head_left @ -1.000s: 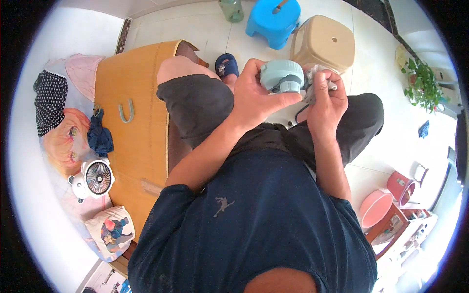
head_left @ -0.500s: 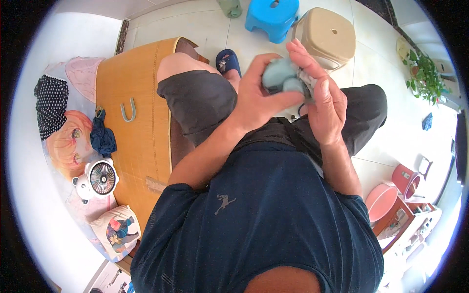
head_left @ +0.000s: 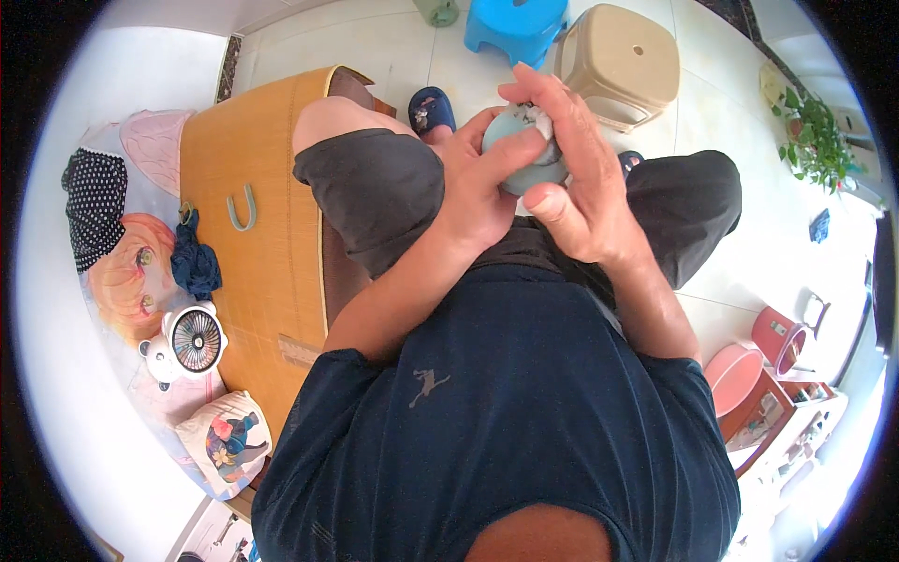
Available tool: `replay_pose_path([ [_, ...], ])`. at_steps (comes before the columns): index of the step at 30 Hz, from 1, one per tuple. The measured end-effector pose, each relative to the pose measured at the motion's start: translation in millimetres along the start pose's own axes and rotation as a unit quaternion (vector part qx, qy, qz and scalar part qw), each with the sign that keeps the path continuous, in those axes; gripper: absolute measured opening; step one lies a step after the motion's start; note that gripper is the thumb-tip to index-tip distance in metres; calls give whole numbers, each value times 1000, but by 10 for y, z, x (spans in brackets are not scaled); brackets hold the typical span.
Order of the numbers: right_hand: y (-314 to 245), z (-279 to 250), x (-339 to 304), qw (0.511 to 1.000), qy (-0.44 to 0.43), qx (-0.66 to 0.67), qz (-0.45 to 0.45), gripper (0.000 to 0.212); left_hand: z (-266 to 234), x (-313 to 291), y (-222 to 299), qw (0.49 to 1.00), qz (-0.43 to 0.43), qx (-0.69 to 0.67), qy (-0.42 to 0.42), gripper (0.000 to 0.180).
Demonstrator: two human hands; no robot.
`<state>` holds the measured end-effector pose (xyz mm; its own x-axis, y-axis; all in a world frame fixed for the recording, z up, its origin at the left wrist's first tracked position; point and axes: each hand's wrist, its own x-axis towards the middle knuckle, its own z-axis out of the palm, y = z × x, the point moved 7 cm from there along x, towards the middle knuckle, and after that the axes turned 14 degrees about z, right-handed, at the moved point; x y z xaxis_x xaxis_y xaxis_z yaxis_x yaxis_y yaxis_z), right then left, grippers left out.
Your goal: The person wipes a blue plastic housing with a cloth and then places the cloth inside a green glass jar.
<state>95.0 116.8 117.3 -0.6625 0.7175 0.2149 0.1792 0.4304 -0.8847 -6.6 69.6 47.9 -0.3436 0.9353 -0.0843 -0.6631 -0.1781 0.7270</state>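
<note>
Above my lap, my left hand (head_left: 476, 187) is closed round a rounded, pale blue-green object (head_left: 536, 180) whose kind I cannot make out. Its thumb lies across the object. A crumpled greyish-white wad (head_left: 534, 116) shows at the object's top, partly hidden by fingers. Against the object's right side rests my right hand (head_left: 592, 178), its fingers stretched out and its thumb standing apart.
To my left is a tan mat-topped bed (head_left: 272, 178) with a panda-shaped fan (head_left: 194, 342) and clothes. Blue (head_left: 515, 26) and beige (head_left: 620, 61) stools stand ahead. Pink basins (head_left: 733, 379) and a potted plant (head_left: 817, 140) are at the right.
Both hands and the blue-green object have moved slightly left and toward me. The object has turned, bringing the greyish-white wad more into view. My left thumb now lies over it.
</note>
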Motion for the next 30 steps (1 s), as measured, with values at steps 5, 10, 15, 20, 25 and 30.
replay_pose_path([
  [5, 64, 212, -202, 993, 99, -68, -8, 114, -55, 108, 130, 976, 143, 163, -7, 30],
  [10, 57, 75, -178, 996, 87, -12, 15, 110, -38, 22, 90, 963, 114, 237, -48, 35],
  [15, 95, -87, -5, 1000, -24, -5, -1, 91, -5, -47, -41, 982, 33, 167, -83, 38],
  [20, 107, 119, 76, 987, -129, 88, 30, 81, -8, -100, -105, 997, -18, 57, -56, 36],
  [25, 100, 144, -7, 995, 39, 78, 45, 88, -156, 7, 124, 931, 161, 320, -67, 30],
  [30, 51, 248, -154, 998, 34, 7, 45, 91, -13, -42, 379, 766, 345, 537, -74, 30],
])
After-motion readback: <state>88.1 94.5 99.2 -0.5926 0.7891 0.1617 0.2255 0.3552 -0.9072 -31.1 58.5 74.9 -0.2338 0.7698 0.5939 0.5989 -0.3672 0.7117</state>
